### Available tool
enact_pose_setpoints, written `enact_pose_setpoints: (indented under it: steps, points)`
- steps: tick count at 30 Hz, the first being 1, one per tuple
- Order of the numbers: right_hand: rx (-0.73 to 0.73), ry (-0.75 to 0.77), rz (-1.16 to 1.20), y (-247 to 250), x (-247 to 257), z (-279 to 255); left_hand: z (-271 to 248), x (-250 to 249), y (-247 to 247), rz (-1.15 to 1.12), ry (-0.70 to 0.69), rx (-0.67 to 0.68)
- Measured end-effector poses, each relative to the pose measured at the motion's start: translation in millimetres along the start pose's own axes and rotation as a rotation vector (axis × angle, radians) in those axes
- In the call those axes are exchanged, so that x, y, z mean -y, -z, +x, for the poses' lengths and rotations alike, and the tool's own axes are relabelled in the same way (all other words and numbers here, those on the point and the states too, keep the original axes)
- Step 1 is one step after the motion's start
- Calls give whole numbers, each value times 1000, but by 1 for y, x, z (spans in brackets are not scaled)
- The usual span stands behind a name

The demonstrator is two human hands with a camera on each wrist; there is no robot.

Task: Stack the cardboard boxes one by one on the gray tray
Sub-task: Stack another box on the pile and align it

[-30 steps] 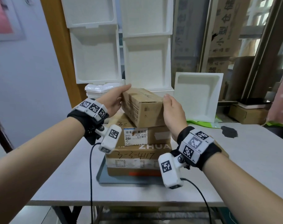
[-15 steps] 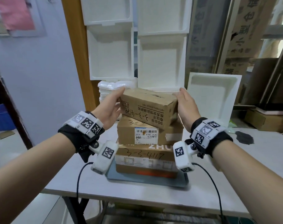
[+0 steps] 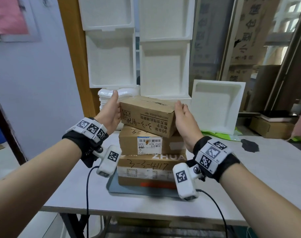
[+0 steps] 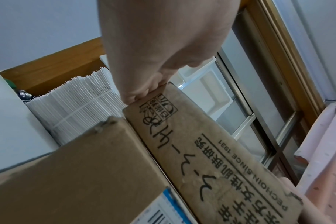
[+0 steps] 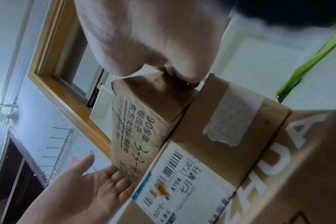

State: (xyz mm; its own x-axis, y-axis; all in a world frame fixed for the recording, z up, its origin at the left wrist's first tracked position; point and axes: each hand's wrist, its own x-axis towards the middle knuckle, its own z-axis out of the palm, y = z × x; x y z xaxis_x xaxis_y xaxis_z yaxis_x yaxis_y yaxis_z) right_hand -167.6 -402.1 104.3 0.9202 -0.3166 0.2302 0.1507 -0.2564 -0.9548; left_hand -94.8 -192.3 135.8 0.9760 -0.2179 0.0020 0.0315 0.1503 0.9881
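Three cardboard boxes stand stacked on the gray tray [image 3: 114, 187]: a large bottom box [image 3: 146, 170], a labelled middle box [image 3: 129, 143] and a worn top box [image 3: 146, 115] with printed text. My left hand [image 3: 112, 110] lies flat against the top box's left end, fingers straight. My right hand [image 3: 183, 115] presses flat on its right end. In the left wrist view my left hand [image 4: 153, 60] meets the top box [image 4: 211, 166] at its corner, above the middle box [image 4: 77, 174]. The right wrist view has my right hand [image 5: 153, 45] on the top box [image 5: 144, 113].
The white table [image 3: 249, 177] carries a bundle of white paper bags [image 3: 110, 93] behind the stack and white foam trays [image 3: 216, 107] leaning at the back. A dark patch [image 3: 249, 145] marks the table at right. Another cardboard box [image 3: 270, 127] sits far right.
The top box has been turned from a skewed angle to nearly square with the stack. Both hands stayed on its ends, and the head view shifted left.
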Motion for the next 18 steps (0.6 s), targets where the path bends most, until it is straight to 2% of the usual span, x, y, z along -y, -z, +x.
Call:
enact_pose_setpoints:
  steps: [8, 12, 16, 18]
  points:
    - [52, -51, 234, 12, 22, 25, -19, 0, -1, 5, -34, 73]
    - [-5, -52, 128, 11, 9, 42, -24, 11, 0, 49, -25, 138]
    - [-51, -128, 110, 7, 7, 42, -19, 14, 2, 75, -23, 128]
    - [-56, -109, 84, 6, 11, 34, -14, 13, 2, 67, -16, 127]
